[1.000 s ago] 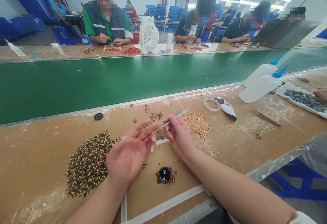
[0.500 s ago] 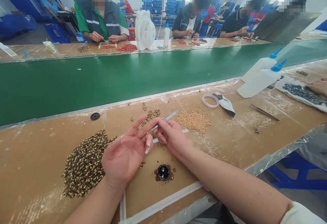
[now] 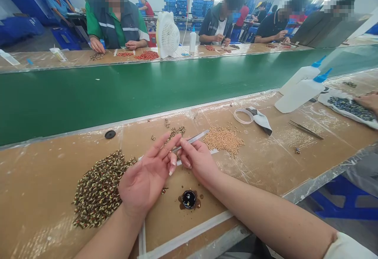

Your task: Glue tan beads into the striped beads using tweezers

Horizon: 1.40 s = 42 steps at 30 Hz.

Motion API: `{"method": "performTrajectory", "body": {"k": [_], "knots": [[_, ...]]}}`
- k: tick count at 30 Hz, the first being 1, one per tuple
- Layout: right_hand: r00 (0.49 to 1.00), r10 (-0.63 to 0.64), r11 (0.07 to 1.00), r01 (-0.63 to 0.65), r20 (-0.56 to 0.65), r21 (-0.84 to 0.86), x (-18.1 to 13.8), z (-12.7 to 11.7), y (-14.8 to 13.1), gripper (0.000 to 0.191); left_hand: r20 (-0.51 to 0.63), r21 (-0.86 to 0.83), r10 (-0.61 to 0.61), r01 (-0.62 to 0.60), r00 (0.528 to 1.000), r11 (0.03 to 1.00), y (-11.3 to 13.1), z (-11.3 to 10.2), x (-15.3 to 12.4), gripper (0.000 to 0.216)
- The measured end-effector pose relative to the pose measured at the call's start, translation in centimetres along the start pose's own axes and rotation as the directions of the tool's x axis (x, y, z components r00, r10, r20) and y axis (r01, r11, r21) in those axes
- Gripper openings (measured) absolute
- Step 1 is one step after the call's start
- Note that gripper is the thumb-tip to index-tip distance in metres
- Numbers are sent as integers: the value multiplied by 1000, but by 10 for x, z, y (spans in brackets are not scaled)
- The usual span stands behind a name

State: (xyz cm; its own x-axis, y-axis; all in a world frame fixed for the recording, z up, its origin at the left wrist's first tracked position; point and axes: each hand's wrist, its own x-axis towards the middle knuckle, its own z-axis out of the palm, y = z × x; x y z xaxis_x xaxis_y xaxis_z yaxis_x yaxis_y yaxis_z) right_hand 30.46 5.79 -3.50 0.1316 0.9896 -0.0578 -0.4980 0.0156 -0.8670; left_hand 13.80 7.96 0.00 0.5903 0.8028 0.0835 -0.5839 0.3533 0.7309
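My left hand [image 3: 146, 174] is turned palm up, two fingers stretched out and the others partly curled. Whether a tiny piece sits at its fingertips I cannot make out. My right hand [image 3: 199, 158] pinches slim silvery tweezers [image 3: 198, 136], whose flat end points up and right; their tips are hidden by the fingers. Both hands meet at the fingertips. Below them is a small round cup of dark liquid [image 3: 189, 199], ringed by brown stains. Left of my left hand lies a heap of small dark-and-cream pieces [image 3: 97, 192]. Beyond my right hand spreads a pile of tan beads [image 3: 226, 140].
Farther back lie a black lid [image 3: 110, 134], a tape roll [image 3: 243, 116] and a cloth scrap [image 3: 261, 122]. Other tweezers [image 3: 305, 129] and white bottles [image 3: 298, 95] stand to the right. A green conveyor belt [image 3: 118, 93] separates me from co-workers opposite. A co-worker's hand [image 3: 369, 102] is at far right.
The tweezers in my right hand have shifted slightly up and right. My left hand has barely moved. Across the belt, one co-worker's hand has moved to a small pile.
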Motion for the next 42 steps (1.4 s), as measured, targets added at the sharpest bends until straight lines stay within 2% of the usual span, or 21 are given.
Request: {"method": "performTrajectory", "body": {"k": [9, 15, 18, 21, 22, 25, 31, 34, 39, 42], "knots": [[998, -29, 999, 26, -53, -39, -2, 0, 2, 45, 76, 173, 23, -36, 997, 984, -6, 1, 0, 73], [998, -37, 999, 37, -56, -8, 0, 0, 2, 42, 97, 200, 7, -27, 995, 979, -9, 3, -3, 71], [990, -112, 993, 109, -82, -37, 0, -1, -6, 40, 13, 201, 76, -77, 997, 977, -8, 5, 1, 61], [979, -171, 978, 155, -110, -137, 1, -4, -19, 38, -187, 217, 220, -178, 957, 960, -6, 1, 6, 29], [980, -174, 969, 153, -100, -193, 1, -6, -24, 37, -239, 226, 266, -213, 934, 950, -6, -1, 7, 23], [985, -172, 909, 149, -25, -388, 2, -12, -37, 32, -268, 259, 358, -291, 894, 921, -5, -8, 8, 33], [941, -336, 710, 280, 39, -646, 9, -26, -49, 27, -228, 263, 355, -293, 907, 919, -7, -11, 7, 34], [898, -439, 666, 307, -25, -680, 9, -31, -54, 33, -251, 279, 353, -281, 901, 918, -8, -10, 8, 37], [824, -539, 668, 291, -175, -685, -13, -45, -70, 41, -239, 301, 271, -194, 932, 934, -6, -10, 5, 34], [837, -519, 644, 249, -174, -723, -33, -67, -69, 41, -242, 318, 265, -182, 934, 931, -7, -10, 4, 35]]}}
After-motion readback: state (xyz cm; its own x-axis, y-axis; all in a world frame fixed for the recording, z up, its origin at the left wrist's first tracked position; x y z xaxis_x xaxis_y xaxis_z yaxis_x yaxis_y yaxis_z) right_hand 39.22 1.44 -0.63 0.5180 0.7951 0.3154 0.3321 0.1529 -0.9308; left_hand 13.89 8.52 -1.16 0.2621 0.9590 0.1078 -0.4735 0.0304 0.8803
